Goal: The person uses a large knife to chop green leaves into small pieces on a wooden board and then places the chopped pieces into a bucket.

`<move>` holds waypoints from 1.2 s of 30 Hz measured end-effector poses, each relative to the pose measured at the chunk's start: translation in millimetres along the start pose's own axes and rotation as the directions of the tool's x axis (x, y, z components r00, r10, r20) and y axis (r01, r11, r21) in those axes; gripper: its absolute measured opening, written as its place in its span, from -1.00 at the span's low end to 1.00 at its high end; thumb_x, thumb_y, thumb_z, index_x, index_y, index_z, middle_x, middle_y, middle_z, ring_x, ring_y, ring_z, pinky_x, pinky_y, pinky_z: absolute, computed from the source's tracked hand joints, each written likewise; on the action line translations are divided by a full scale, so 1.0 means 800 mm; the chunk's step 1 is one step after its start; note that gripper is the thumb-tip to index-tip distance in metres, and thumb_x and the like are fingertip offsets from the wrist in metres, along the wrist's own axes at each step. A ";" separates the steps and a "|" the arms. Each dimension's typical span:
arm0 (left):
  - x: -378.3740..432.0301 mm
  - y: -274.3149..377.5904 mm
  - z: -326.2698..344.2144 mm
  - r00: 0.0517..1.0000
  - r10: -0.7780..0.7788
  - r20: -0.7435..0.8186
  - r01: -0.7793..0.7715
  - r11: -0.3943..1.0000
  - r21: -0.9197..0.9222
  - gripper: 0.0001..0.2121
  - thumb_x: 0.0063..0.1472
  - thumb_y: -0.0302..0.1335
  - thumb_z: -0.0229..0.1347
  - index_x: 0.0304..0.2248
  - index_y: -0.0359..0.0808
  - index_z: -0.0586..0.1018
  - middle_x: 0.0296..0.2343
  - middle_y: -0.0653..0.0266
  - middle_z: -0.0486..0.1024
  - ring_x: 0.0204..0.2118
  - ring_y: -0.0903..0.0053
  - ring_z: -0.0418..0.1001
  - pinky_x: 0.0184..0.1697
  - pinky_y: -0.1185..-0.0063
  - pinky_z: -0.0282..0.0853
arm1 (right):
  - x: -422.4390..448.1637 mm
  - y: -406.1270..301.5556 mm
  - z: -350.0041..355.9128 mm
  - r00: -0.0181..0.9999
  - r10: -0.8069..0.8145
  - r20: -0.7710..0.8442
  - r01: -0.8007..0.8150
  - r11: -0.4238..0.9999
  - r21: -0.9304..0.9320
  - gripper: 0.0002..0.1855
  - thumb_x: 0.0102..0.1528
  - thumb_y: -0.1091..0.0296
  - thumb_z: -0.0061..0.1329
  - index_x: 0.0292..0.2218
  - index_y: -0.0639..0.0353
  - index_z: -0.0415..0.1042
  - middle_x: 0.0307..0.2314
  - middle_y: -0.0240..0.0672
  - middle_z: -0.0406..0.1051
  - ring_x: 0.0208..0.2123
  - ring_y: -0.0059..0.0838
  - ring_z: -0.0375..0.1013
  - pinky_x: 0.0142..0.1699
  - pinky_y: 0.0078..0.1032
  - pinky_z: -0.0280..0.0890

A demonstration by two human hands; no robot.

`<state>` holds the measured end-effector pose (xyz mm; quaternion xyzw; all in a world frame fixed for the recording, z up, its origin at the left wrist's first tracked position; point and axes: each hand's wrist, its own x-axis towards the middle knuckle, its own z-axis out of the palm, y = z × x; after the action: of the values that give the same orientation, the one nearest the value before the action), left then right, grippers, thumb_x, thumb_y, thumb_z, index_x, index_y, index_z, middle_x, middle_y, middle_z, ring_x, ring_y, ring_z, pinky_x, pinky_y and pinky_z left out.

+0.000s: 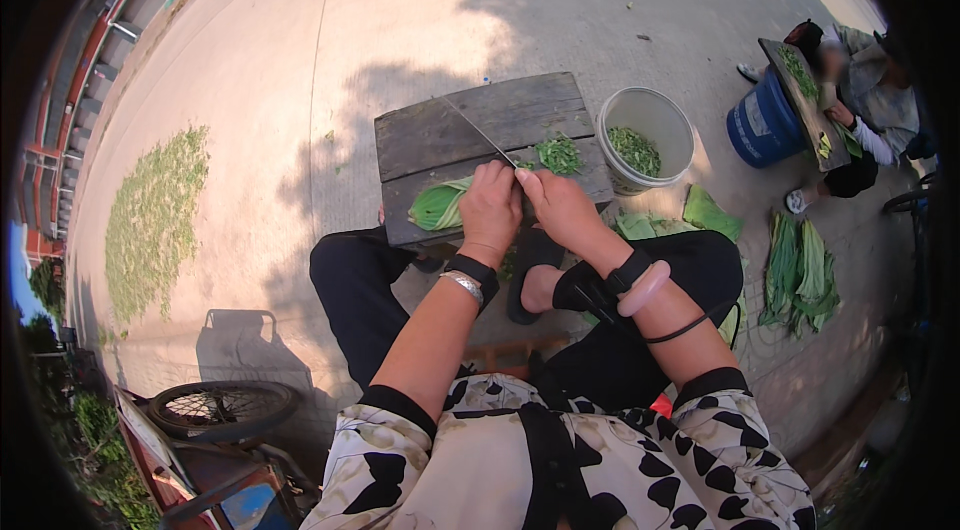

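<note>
A low table of weathered grey planks [480, 109] stands before my knees. On its near side lies a tight roll of broad green leaves [439, 205], with my left hand [491, 206] pressed on its right end. My right hand [561, 203] grips a knife, its thin blade [478, 130] slanting away to the upper left beside the left hand's fingers. The handle is hidden in the right fist. Shredded leaves [559, 154] form a small heap on the planks just beyond the right hand.
Right of the table stands a white plastic bucket [607, 106] holding shredded leaves [634, 152]. Whole leaves [709, 213] lie on the ground by my right knee, and leaf bundles [801, 271] farther right. Another person [874, 91] sits behind a board on a blue bucket [763, 121]. Shreds [159, 222] cover ground at left.
</note>
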<state>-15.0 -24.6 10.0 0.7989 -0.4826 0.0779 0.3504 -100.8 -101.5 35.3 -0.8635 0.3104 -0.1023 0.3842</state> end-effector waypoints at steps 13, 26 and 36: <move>0.003 0.002 -0.002 0.999 -0.010 0.041 0.010 1.000 0.005 -0.90 -0.17 -0.55 0.01 -0.60 -0.27 0.32 -0.58 0.34 0.29 -0.48 0.41 0.26 -0.51 0.53 0.21 | -0.010 -0.007 -0.057 0.927 0.245 0.284 -0.366 0.759 0.539 -0.50 0.03 0.00 -0.39 -0.67 0.30 0.17 -0.86 -0.39 0.11 -0.87 -0.62 0.07 -0.77 -0.63 0.00; 0.003 0.002 -0.002 1.000 -0.003 0.027 0.003 1.000 0.022 -0.91 -0.18 -0.56 0.00 -0.60 -0.29 0.33 -0.58 0.31 0.28 -0.47 0.39 0.26 -0.51 0.52 0.21 | -0.018 -0.008 -0.034 0.997 0.042 0.062 -0.055 0.969 0.240 -0.50 0.02 0.07 -0.39 -0.57 0.43 0.27 -0.68 0.03 0.26 -0.60 -0.07 0.27 -0.44 -0.35 0.17; 0.004 0.007 0.001 0.999 0.010 0.040 -0.010 1.000 0.014 -0.91 -0.17 -0.57 -0.01 -0.58 -0.28 0.34 -0.55 0.32 0.30 -0.45 0.40 0.27 -0.49 0.52 0.21 | 0.036 0.002 -0.010 0.994 0.084 -0.070 -0.055 0.939 0.339 -0.45 0.01 0.02 -0.44 -0.61 0.41 0.28 -0.69 0.06 0.25 -0.59 -0.01 0.24 -0.41 -0.32 0.14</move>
<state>-18.0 -29.0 13.7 0.8003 -0.4929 0.0672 0.3347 -82.3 -125.3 37.7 -0.7686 0.3344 -0.1760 0.5162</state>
